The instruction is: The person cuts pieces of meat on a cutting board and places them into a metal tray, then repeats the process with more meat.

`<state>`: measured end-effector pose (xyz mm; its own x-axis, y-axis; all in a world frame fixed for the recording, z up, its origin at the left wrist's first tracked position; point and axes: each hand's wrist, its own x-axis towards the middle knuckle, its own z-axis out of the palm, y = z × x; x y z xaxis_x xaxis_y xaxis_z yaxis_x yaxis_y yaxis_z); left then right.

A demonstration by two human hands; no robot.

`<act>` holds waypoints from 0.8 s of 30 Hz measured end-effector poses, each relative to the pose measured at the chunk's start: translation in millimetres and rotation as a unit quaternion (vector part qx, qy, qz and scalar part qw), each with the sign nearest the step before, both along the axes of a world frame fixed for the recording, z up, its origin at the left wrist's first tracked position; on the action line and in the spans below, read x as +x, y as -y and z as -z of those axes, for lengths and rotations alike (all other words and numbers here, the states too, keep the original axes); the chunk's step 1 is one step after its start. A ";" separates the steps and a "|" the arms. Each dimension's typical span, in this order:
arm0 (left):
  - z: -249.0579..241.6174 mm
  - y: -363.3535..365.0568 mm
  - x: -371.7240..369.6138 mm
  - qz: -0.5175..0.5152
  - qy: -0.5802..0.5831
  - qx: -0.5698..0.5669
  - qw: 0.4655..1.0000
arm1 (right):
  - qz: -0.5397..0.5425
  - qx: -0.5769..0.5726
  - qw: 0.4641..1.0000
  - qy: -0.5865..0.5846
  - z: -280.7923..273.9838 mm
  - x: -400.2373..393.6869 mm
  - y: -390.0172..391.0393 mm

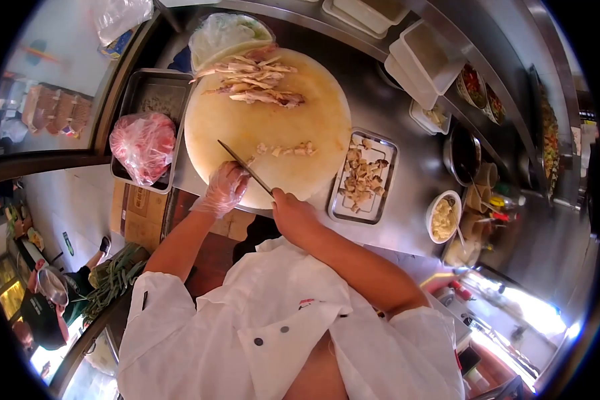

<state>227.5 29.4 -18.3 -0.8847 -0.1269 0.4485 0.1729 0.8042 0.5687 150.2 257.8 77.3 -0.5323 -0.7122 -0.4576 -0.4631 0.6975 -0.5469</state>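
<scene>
Right hand: bare fist (292,212), at the centre of the frame, curled firmly around the near end of a knife (237,159).
Knife: over the lower-left part of the round chopping board (313,175); its long axis slants from the fist up and left, with the tip pointing to the upper left of the frame.
Left hand: in a clear plastic glove (225,189), just left of the blade, fingers bent; whether they pinch anything cannot be told.
Row of chopped pieces: near mid-board, above the fist and up and right of the glove (303,149); its long axis runs nearly level, climbing slightly rightward.
Nearer hand: left, its fingertips close to the row's left end, the blade lying between.
Heap of uncut strips: upper part of the board, well apart from both hands, mostly lying crosswise (257,83).
Right of the board: metal tray (340,210) of chopped chunks (363,180).
Left of the board: darker tray (157,83) bearing a plastic bag of red meat (143,147).
Upper left, beside the heap: plastic-covered bowl (223,37).
</scene>
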 end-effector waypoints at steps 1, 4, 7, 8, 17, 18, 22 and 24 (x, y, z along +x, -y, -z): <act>1.3 -0.3 1.3 -0.001 0.005 -0.001 1.000 | -0.005 -0.004 1.000 0.003 2.8 -1.3 5.4; 4.3 -0.6 2.0 -0.005 0.017 0.006 1.000 | 0.010 -0.023 1.000 -0.014 34.0 -6.3 35.1; 1.1 -1.0 1.7 0.009 0.004 0.000 1.000 | 0.010 -0.046 0.999 -0.019 31.5 -16.2 53.4; -0.8 -2.2 4.1 0.004 0.005 0.008 1.000 | 0.006 -0.065 0.998 -0.016 31.1 -19.9 52.7; 12.4 -7.8 24.8 -0.097 0.036 0.011 0.995 | 0.067 -0.063 0.996 -0.006 20.3 -53.1 -6.2; 12.2 -7.7 21.5 -0.094 0.033 0.009 0.995 | 0.069 -0.059 0.996 -0.010 17.6 -55.1 -9.6; 10.8 -11.9 5.1 -0.088 0.023 0.003 0.996 | 0.066 -0.051 0.996 -0.022 4.8 -51.9 -15.8; 4.9 -12.7 4.2 -0.086 0.019 -0.001 0.996 | 0.044 -0.055 0.997 -0.023 -4.0 -43.8 -16.1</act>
